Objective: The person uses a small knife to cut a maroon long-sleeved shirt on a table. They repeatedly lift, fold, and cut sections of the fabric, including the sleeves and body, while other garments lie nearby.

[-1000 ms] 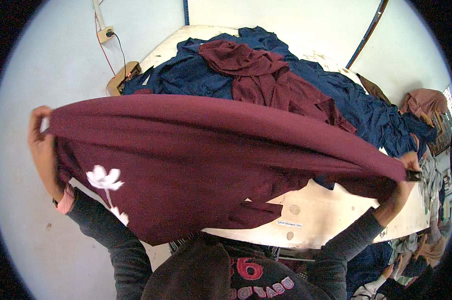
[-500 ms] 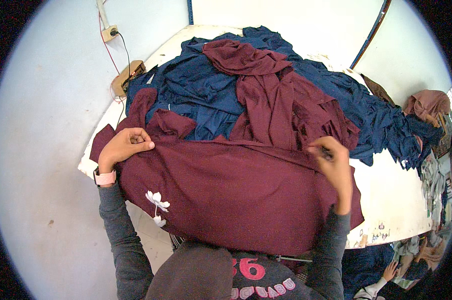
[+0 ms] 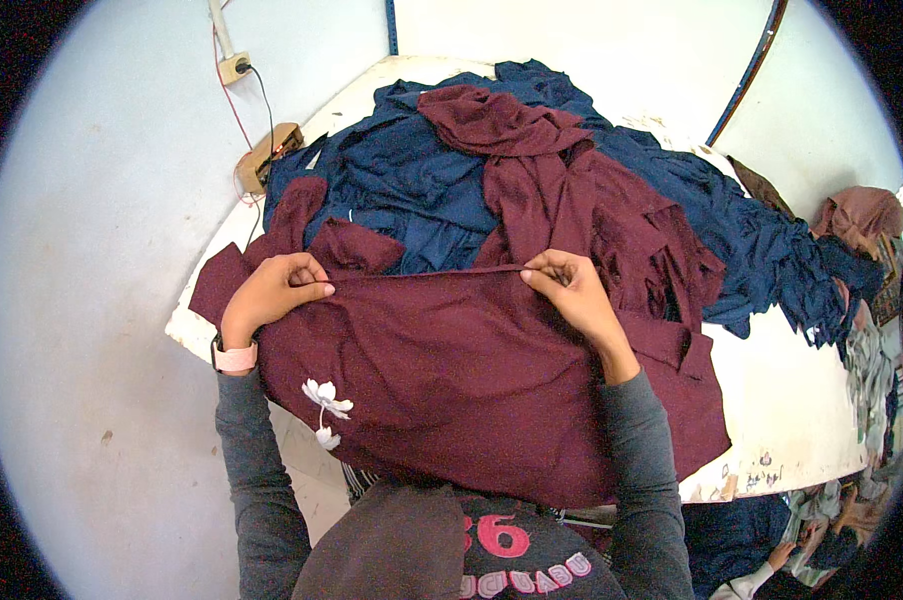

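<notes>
A maroon garment (image 3: 452, 390) with a white flower motif (image 3: 326, 398) near its left side lies across the near part of the table and hangs over its edge toward me. My left hand (image 3: 277, 292), with a pink-banded watch on the wrist, pinches the garment's far edge at the left. Farther right, my right hand (image 3: 570, 290) pinches the same edge between thumb and fingers. Between the two hands the edge runs nearly straight and taut. To the right of my right hand the cloth lies loose, with a fold.
Behind the garment, navy cloth (image 3: 402, 165) and more maroon cloth (image 3: 547, 190) are heaped on the white table (image 3: 792, 400). A brown box with wires (image 3: 270, 158) stands by the left wall. Another person's hand (image 3: 780, 556) shows at the lower right.
My right hand has moved left along the garment's far edge and now pinches it. The edge between my hands has become straighter. My left hand keeps its pinch.
</notes>
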`<act>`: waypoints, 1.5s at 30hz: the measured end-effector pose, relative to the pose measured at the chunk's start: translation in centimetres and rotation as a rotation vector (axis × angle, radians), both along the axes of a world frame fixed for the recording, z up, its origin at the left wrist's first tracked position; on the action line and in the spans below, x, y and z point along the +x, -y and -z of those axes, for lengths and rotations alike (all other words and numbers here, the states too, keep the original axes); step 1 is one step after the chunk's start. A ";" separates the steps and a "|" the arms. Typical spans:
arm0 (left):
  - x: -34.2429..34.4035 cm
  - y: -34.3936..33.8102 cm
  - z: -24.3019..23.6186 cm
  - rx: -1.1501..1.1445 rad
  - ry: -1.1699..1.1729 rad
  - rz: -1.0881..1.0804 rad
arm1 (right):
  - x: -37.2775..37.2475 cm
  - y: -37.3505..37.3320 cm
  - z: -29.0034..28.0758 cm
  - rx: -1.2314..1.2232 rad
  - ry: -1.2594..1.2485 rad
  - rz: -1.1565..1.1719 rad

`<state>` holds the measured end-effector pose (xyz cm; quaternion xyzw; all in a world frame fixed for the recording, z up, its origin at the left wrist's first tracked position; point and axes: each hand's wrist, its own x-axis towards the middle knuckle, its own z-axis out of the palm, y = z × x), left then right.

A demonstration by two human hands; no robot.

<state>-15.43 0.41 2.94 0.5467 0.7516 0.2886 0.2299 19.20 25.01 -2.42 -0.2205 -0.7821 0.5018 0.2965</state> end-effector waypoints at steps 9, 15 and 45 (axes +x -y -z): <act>9.0 -4.8 0.3 0.297 -0.056 0.264 | 1.1 1.9 -4.2 -0.252 -0.005 -0.007; 13.5 -5.6 -0.4 0.513 0.054 0.205 | 1.7 3.3 -5.2 -0.172 -0.037 0.023; -1.7 6.3 -1.5 0.205 -0.280 -0.506 | 12.5 1.1 -6.2 -0.002 0.135 0.213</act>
